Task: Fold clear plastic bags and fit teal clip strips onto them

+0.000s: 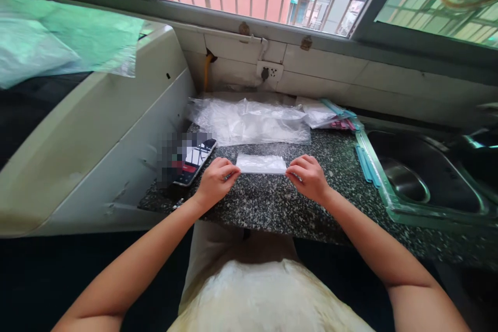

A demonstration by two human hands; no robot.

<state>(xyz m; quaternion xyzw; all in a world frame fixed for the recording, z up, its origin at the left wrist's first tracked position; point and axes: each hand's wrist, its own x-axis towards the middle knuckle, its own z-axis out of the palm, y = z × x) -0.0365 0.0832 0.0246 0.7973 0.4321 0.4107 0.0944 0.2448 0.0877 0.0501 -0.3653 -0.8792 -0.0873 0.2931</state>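
Observation:
A small flat clear plastic bag point(261, 164) lies on the speckled dark stone counter point(272, 202) in front of me. My left hand point(215, 179) pinches its left end with curled fingers. My right hand point(308, 176) pinches its right end the same way. The bag is stretched flat between both hands. Just behind it sits a loose heap of clear plastic bags point(249, 122).
A phone point(194, 162) with a lit screen lies left of my left hand. A white appliance point(97, 129) stands at the left. A steel sink point(424, 176) is at the right, with blue strips point(366, 165) by its rim. More packets point(330, 114) lie near the wall.

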